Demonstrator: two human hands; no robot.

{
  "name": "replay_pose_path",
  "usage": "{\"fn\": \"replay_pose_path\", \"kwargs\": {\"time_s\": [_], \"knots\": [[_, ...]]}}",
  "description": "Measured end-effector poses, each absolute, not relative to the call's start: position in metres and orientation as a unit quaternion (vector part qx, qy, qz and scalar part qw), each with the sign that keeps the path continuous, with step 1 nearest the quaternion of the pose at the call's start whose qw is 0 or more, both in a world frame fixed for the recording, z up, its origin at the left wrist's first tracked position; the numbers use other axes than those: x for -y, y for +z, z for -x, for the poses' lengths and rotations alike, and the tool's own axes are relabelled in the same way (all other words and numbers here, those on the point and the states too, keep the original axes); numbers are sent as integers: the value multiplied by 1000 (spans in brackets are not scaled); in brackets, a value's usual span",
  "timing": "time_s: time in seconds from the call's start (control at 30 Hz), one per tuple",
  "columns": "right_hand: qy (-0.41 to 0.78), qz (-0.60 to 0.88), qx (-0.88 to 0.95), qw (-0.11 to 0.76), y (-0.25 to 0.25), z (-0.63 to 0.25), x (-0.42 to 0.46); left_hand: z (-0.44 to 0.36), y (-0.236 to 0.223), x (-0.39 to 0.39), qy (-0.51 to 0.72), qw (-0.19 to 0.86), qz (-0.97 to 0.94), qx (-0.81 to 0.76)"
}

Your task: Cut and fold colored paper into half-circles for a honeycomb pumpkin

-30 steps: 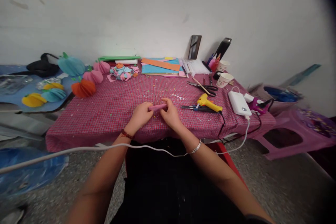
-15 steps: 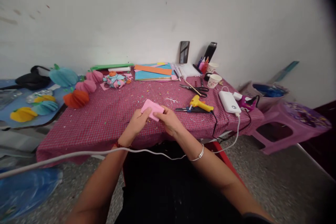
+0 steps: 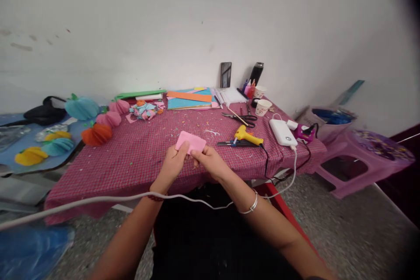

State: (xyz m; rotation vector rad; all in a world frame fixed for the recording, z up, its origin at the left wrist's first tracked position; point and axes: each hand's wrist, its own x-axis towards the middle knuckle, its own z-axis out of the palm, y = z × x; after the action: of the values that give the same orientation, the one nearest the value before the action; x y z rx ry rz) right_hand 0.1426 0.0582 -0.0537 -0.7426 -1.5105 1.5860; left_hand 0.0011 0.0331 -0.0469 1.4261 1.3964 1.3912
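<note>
A small pink rectangle of paper (image 3: 193, 141), perhaps a folded sheet or a stack, is held above the front of the table. My left hand (image 3: 175, 159) grips its left lower edge, thumb on top. Pinching the lower right part is my right hand (image 3: 210, 160), its thumb also on the upper face. The fingers beneath the paper are mostly hidden. To the right lies a yellow glue gun (image 3: 246, 134) on a dark holder. Scissors (image 3: 241, 118) with dark handles rest behind it, a thin stick (image 3: 236, 117) across them.
Paper pumpkins in orange (image 3: 96, 134), pink and blue stand at the left. Behind are paper scraps (image 3: 144, 109), coloured sheets (image 3: 190, 98) and a propped phone (image 3: 225, 74). Paper cups (image 3: 263, 107) and a white power bank (image 3: 283, 132) sit right. A white cable (image 3: 98, 200) crosses before my forearms.
The view has shifted, so the table sits lower in the picture. Both hands still hold the pink paper, which now lies more level, with its edges turned slightly.
</note>
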Motion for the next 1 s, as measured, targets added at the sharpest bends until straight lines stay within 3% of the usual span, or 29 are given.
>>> {"fn": "replay_pose_path", "kwargs": {"time_s": [0.27,0.4,0.53,0.73,1.0], "knots": [[567,299,665,384,-54,-171,-52,8,-10,-16,438,235,-699,-514],[568,326,624,427,-55,-177,-48,17,-2,-11,561,197,-636,-492],[567,328,577,488,-55,-171,-43,-4,-19,-15,697,303,-506,-407],[600,318,580,451,-59,-156,-33,-50,-47,-13,609,491,-460,-421],[603,279,632,400,-63,-159,-31,-54,-38,-11,566,596,-386,-419]]}}
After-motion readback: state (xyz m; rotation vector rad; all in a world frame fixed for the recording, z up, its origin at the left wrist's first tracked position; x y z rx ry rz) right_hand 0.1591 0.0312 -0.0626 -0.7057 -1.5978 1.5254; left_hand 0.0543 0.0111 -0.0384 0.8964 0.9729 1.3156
